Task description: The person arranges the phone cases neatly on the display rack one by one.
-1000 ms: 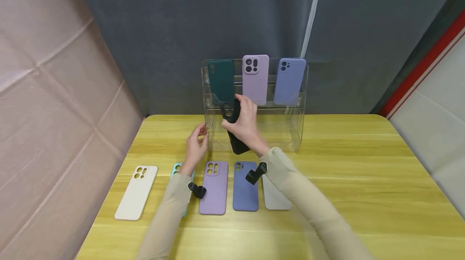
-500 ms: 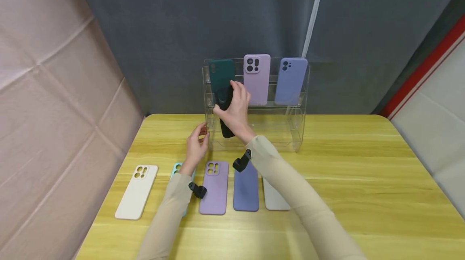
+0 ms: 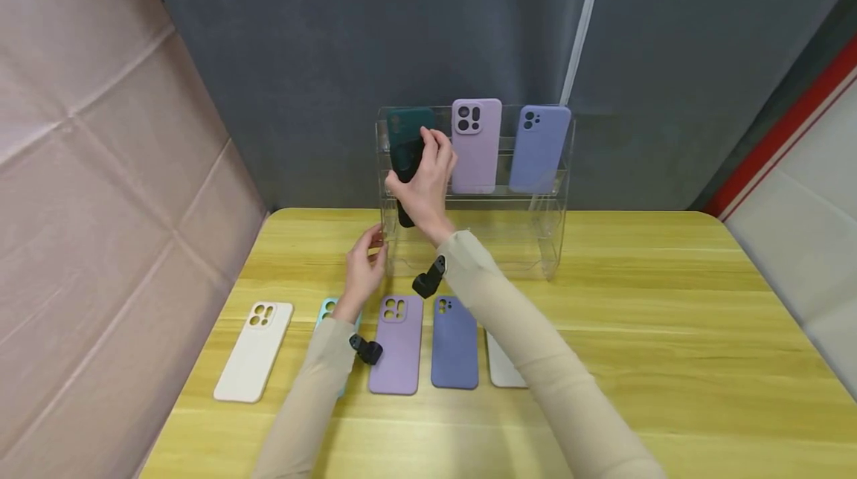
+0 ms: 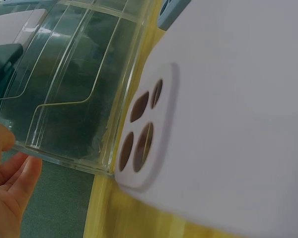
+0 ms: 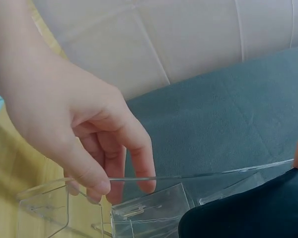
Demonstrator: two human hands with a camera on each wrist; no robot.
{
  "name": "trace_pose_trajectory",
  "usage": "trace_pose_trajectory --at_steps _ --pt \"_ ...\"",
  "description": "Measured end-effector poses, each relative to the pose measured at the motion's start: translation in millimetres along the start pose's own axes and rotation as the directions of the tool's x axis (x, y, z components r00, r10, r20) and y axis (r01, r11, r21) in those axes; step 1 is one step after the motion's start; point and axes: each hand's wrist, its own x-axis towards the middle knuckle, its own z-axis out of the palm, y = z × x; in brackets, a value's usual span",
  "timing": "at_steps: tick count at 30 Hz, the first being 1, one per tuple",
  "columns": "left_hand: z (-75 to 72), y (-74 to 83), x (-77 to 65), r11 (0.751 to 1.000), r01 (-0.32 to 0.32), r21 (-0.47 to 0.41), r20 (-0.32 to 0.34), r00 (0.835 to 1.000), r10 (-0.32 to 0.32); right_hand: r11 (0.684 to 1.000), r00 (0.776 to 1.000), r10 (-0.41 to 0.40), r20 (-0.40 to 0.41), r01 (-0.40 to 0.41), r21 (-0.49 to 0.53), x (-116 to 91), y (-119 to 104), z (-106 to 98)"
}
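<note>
My right hand (image 3: 427, 181) grips a black phone case (image 3: 405, 214) by its edges, in front of a dark green case (image 3: 410, 120). That green case leans at the left of the top tier of a clear stepped display rack (image 3: 495, 235). In the right wrist view the held case (image 5: 253, 213) looks dark, beside the rack's side panel. My left hand (image 3: 364, 268) pinches the rack's left side panel, with the thumb on one face and fingers on the other, as the left hand (image 5: 84, 119) shows in the right wrist view.
A lilac case (image 3: 477, 148) and a periwinkle case (image 3: 539, 150) stand on the rack. On the wooden table (image 3: 669, 315) lie a white case (image 3: 253, 352), a partly hidden turquoise case (image 3: 326, 308), a purple case (image 3: 396, 345), a blue case (image 3: 455, 345) and a pale case (image 3: 504, 364).
My right hand has carried the black case up and to the left, from before the rack's lower part to the front of the green case. My left hand stays at the side panel.
</note>
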Motion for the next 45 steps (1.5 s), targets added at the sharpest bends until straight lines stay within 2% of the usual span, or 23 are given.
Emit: trace_pose_trajectory --at_steps 4,12,21,27,35,45 --pt "0.7 -0.6 0.5 1.000 -0.015 0.001 -0.009 1.000 0.015 1.000 0.998 0.003 -0.064 -0.002 0.003 0.1 5.3 4.7" --pt "0.2 -0.4 -1.5 1.000 -0.015 0.013 -0.007 1.000 0.015 1.000 0.991 0.021 -0.135 -0.020 0.013 -5.9 10.9 9.8" --pt "-0.2 -0.7 -0.1 0.999 -0.040 0.010 -0.019 0.999 0.040 1.000 0.978 -0.002 -0.207 0.004 0.009 4.5 7.9 7.0" --pt "0.2 -1.7 0.7 0.999 -0.026 0.020 -0.018 0.999 0.027 1.000 0.979 -0.001 -0.205 -0.001 -0.010 -1.8 14.6 12.9" --pt "0.8 -0.4 -0.1 0.999 -0.035 0.023 -0.018 0.999 0.035 0.997 0.987 -0.005 -0.158 -0.007 -0.078 -15.0 21.2 21.9" --pt "1.7 -0.8 -1.2 0.999 -0.046 0.016 -0.020 0.999 0.047 0.993 0.991 0.030 -0.131 -0.044 -0.108 -23.3 24.4 26.8"
